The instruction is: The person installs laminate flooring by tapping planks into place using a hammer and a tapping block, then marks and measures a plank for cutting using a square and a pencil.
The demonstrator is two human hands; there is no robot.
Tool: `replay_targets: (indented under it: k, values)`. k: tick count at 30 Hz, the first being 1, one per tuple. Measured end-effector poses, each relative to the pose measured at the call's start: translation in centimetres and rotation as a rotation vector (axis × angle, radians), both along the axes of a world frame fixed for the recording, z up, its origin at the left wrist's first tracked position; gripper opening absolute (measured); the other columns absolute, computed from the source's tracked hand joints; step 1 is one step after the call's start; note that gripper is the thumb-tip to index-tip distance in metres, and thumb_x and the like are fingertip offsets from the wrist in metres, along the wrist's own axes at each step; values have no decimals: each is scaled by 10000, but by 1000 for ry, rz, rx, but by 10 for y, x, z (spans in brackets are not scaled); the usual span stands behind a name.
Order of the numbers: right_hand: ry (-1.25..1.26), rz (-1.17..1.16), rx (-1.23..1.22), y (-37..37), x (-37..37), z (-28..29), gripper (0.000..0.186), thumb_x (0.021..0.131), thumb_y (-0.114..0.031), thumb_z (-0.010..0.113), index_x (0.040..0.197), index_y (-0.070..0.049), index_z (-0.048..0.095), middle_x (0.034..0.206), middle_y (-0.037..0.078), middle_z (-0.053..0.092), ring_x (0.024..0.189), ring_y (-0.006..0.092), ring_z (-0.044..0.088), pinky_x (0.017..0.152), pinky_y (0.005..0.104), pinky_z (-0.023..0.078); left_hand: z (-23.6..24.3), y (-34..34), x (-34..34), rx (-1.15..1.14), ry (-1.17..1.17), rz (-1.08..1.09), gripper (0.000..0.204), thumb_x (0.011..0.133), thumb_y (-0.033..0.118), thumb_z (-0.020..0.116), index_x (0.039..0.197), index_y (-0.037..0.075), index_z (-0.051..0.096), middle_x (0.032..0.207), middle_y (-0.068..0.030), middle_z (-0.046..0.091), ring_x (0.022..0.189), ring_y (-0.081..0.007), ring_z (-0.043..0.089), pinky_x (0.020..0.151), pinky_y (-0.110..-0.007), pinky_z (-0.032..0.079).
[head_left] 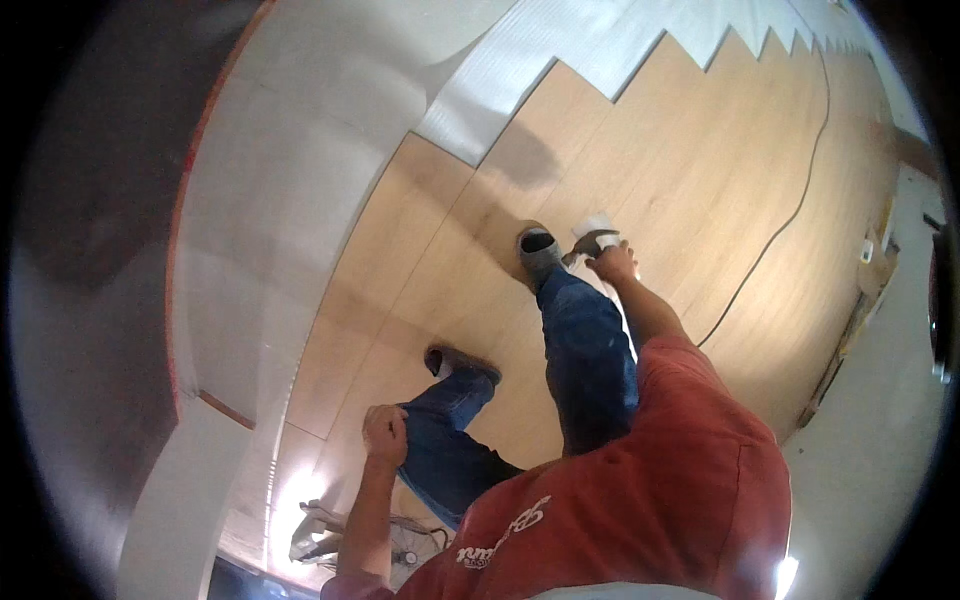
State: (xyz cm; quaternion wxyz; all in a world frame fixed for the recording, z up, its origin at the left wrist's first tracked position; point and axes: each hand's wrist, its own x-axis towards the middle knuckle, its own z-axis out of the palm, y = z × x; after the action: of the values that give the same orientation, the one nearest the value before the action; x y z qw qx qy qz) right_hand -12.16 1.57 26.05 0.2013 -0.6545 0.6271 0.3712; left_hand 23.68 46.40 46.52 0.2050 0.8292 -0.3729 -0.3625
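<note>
My left hand [385, 435] rests at my bent left knee with its fingers curled in, and nothing shows in it. Beside my right shoe [539, 248], my right hand [616, 262] is low over the floor, its fingers closed on a dark grey and white tool [592, 243]. The kind of tool is too small and partly covered to make out. Both shoes stand on light wood-look floor planks [480, 240], the left shoe [462, 363] nearer to me.
White ribbed underlay [520, 75] borders the planks' stepped far edge. A dark cable [775, 245] crosses the planks on the right. A saw-like machine [320, 530] stands at lower left, by a bright light. Bare grey floor [280, 170] runs along the left, bounded by an orange-red edge [186, 180].
</note>
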Motion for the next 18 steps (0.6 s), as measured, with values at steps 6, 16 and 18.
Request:
replay_targets:
  k: [6, 16, 18]
  values:
    - [44, -504, 176, 66, -109, 232, 800, 827, -567, 760, 1407, -43, 591, 1590, 236, 357, 1444, 451, 374, 1136, 602, 380, 25, -57, -79, 628, -149, -674, 272, 914, 273, 577, 956, 56, 735, 980, -169, 740, 932, -377, 693, 833, -514, 544]
    - [103, -900, 268, 119, -357, 475, 969, 802, -652, 749, 1510, -51, 472, 1564, 202, 437, 1430, 396, 444, 1144, 491, 419, 171, -353, -131, 149, 294, -387, 287, 1013, 270, 594, 1130, 32, 704, 1039, -106, 740, 946, -213, 701, 839, -361, 537]
    - [156, -980, 201, 92, -380, 485, 944, 800, -655, 750, 1500, -77, 492, 1552, 188, 451, 1420, 388, 462, 1133, 499, 434, 181, -423, -99, 144, 236, -98, 225, 994, 209, 614, 1034, 5, 701, 933, -88, 718, 842, -181, 674, 730, -337, 522]
